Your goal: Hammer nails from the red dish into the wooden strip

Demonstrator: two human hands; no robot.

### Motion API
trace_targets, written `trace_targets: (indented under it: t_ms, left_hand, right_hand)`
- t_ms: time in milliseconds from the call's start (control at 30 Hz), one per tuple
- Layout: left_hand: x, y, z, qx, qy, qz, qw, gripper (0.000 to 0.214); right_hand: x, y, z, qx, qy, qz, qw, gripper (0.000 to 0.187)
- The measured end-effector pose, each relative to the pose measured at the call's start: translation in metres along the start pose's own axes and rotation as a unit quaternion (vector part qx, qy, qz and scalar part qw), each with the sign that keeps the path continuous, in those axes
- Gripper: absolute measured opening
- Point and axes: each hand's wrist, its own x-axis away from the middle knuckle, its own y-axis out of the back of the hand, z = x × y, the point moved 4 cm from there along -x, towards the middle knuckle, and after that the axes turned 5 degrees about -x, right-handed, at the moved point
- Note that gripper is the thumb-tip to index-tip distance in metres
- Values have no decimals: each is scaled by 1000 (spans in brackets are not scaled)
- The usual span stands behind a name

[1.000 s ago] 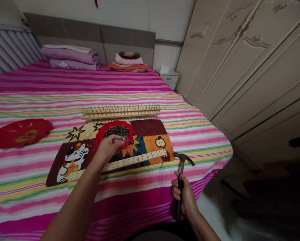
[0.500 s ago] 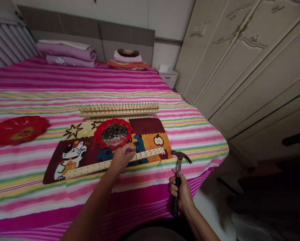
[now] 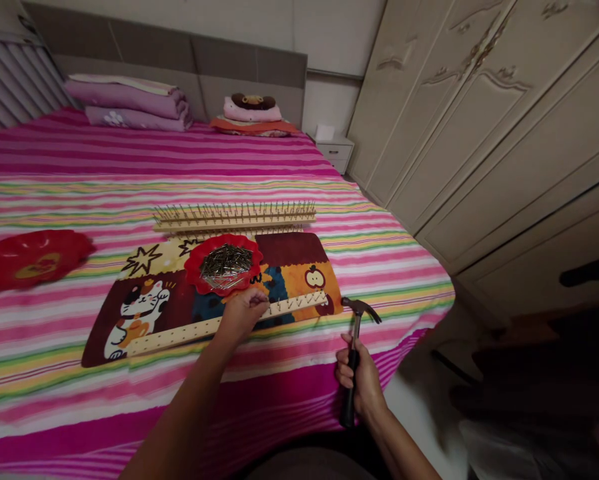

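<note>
The left hand (image 3: pixel 243 313) is over the wooden strip (image 3: pixel 179 333), with the red bowl (image 3: pixel 193 267) just beyond, leaving little room toward its scalloped rim. To the right, upright and slanting nails (image 3: pixel 289 304) block a low sweep along the strip toward the hammer (image 3: pixel 355 327), which the right hand (image 3: pixel 363 377) holds near that end. Leftward, the strip lies low and flat, easy to pass over. Behind the bowl, nail-studded strips (image 3: pixel 234 218) form a spiky barrier. Open passage runs over the bed (image 3: pixel 289 383) between the forearms, and also between the mat (image 3: pixel 299 247) and the red tray (image 3: pixel 74 250).
</note>
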Motion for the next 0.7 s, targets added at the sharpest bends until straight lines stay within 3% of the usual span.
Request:
trace_targets:
  t_ms: [233, 367, 467, 600, 700]
  left_hand:
    - [9, -3, -7, -131, -29, -11, 991, 8]
    - [11, -5, -7, -152, -32, -12, 988, 10]
    - [10, -4, -6, -150, -24, -14, 988, 11]
    - [9, -4, -5, -137, -18, -12, 990, 11]
    - [11, -4, -3, -127, -22, -11, 992, 11]
  right_hand:
    - [8, -2, -1, 39, 46, -9, 998, 38]
    - [31, -16, 15, 160, 95, 23, 982, 40]
    - [48, -42, 35, 321, 150, 106, 929, 40]
    - [59, -81, 45, 480, 220, 244, 813, 37]
    - [57, -98, 41, 516, 245, 278, 772, 34]
